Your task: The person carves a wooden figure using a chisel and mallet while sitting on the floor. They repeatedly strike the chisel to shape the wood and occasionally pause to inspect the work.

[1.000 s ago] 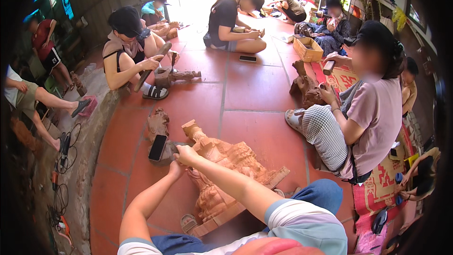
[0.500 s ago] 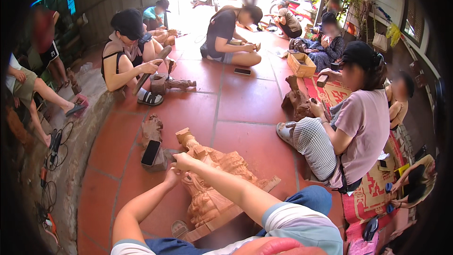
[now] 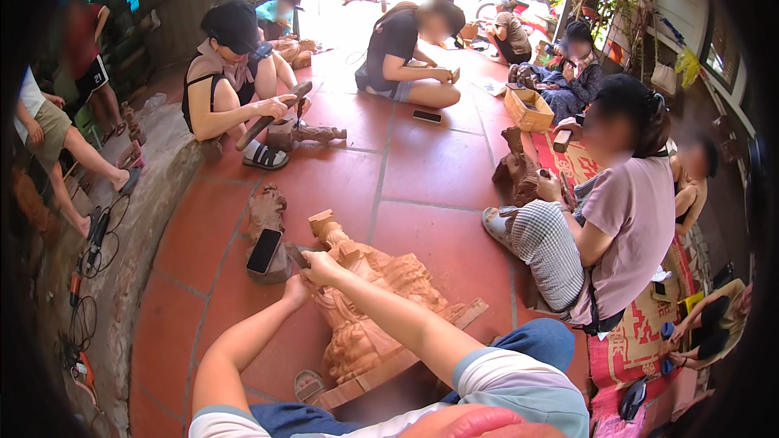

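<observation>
A pale wooden carving [image 3: 389, 280] lies tilted on the floor before me, its narrow neck pointing away and its broad flat base near my legs. Over its left side my right hand [image 3: 324, 268] is closed round a dark bar [image 3: 294, 256], whose end sticks out past the fingers. My left hand [image 3: 298, 289] is closed just below it, close against the carving's left edge; whatever it holds is hidden. Beyond my hands a black phone [image 3: 264, 251] leans on the base of a darker brown carving [image 3: 266, 209].
At the right a person in a pink shirt [image 3: 629, 219] works on a brown carving [image 3: 516, 170]. Across the floor, a person in a dark cap [image 3: 227, 73] holds a long wooden bar [image 3: 272, 118] over another carving. A wooden crate [image 3: 528, 109] stands farther back. Cables [image 3: 88, 276] lie at the left.
My right hand has shifted slightly, and the dark bar in it now shows more clearly. My left hand stays close below. The whole view has turned a little.
</observation>
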The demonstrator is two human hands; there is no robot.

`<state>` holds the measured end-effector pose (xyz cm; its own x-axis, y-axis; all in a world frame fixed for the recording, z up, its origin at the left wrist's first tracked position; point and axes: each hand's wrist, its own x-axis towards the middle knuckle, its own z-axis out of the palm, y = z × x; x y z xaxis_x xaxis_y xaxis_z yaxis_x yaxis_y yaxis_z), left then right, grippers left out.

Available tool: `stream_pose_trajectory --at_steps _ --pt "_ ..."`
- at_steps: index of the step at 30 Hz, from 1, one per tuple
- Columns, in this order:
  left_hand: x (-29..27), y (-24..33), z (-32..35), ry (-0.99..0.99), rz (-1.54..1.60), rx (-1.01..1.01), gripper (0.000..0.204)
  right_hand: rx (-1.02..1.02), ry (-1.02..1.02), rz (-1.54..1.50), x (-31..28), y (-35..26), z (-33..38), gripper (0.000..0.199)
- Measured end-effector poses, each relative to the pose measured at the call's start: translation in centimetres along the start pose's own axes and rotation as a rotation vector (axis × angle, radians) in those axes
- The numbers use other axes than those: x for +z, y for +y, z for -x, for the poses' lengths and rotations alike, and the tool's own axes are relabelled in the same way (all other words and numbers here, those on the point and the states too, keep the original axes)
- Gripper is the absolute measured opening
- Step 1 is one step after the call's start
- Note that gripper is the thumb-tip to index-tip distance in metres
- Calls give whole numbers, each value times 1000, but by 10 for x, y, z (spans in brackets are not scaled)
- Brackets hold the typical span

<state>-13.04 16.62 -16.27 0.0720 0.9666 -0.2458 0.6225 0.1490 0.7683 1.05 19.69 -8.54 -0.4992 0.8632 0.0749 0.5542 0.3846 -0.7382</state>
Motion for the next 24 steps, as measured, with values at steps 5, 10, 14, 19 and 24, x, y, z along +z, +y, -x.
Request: stream_pose_trajectory --at_steps 5,10,14,19,24 --pt "11 -18 -1 55 208 37 32 57 -161 8 -6 -8 -7 42" --pt "7 4 -7 7 59 47 10 -67 66 -48 -10 5 2 24" --pt "1 8 1 60 133 115 11 0 53 -52 -11 -3 -2 25" --pt "0 7 -1 -50 153 55 12 5 46 -159 -8 14 -2 23" --pt "-1 -2 1 56 169 87 21 79 -59 -38 -9 -2 -3 21"
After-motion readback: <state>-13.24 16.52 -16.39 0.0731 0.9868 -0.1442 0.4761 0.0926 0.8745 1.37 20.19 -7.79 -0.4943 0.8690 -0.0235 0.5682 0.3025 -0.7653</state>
